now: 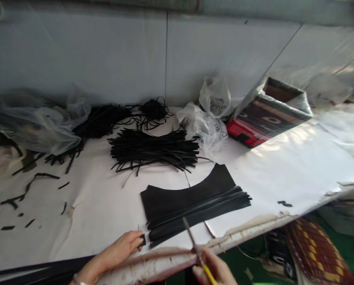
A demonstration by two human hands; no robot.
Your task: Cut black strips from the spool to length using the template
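My left hand is at the table's front edge, its fingers pinched on a small black piece of sheet material. My right hand grips a yellow-handled tool with a slim metal blade; its exact kind is not plain. The blade's tip points up and away, over the near edge of the black strips. Those strips lie side by side between and beyond my hands. Just behind them is a flat black sheet with a curved far edge. The strips' left ends are close to my left fingertips.
A thick heap of black strips lies farther back. Clear plastic bags and an open carton stand by the wall. Black scraps are scattered at left. The table's worn edge runs up to the right, near a patterned seat.
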